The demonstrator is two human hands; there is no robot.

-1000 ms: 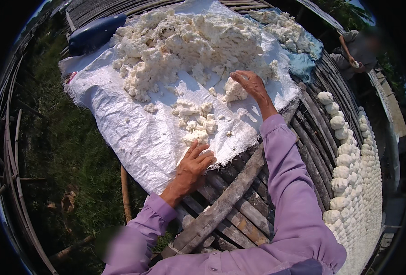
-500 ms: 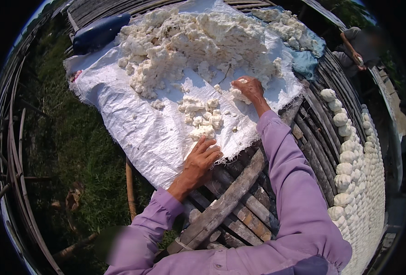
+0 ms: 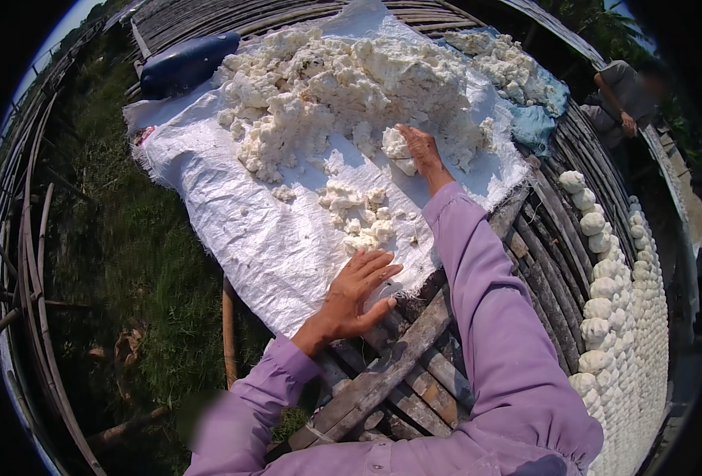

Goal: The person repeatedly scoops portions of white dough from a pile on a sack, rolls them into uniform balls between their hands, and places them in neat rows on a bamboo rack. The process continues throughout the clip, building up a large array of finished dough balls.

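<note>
A big heap of crumbly white doughy material lies on a white woven plastic sheet. Beside its near edge, my right hand has its fingers curled against a fist-sized white lump; its fingertips are partly hidden. Nearer to me, a loose cluster of small white pieces rests on the sheet. My left hand is spread flat, palm down, at the sheet's near edge, with its fingertips just short of that cluster. Nothing shows in it.
Long rows of white molded balls line the bamboo platform on the right. A dark blue container sits at the far left. More white material lies on a blue sheet. Another person is at the far right; grass lies below left.
My right hand has shifted left toward the heap and now has a larger lump at its fingers. My left hand's fingers have spread, with the thumb out. The view has moved slightly.
</note>
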